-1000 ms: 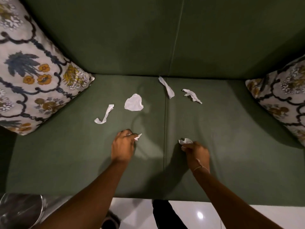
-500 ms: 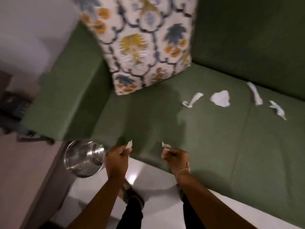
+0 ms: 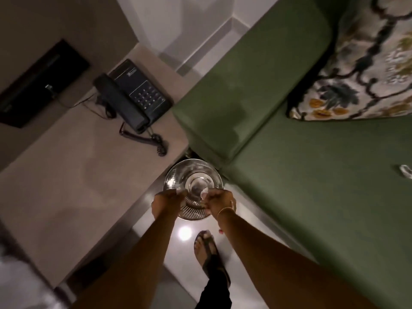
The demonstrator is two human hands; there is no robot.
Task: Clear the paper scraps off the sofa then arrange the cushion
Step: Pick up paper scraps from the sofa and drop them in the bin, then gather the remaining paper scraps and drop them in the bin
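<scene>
Paper scraps: small white bit [image 3: 204, 193] pinched in right hand [image 3: 219, 202]; another scrap [image 3: 405, 176] on sofa seat [image 3: 312, 175], far right.
Left hand [image 3: 166, 202]: fingers closed; pale bit at the fingertips, too blurred to identify.
Bin [image 3: 193, 188]: shiny metal, directly under both hands, beside sofa arm.
Cushion [image 3: 367, 70]: floral, propped in sofa corner.
Phone [image 3: 133, 101]: black, on side table [image 3: 66, 175].

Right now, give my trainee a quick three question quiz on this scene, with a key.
1. True or false: both hands are over the bin.
2. What does the right hand pinch?
3. Where is the phone: A on the sofa, B on the side table, C on the floor?

Key: 1 true, left hand too. 2 a paper scrap. 3 B.
</scene>
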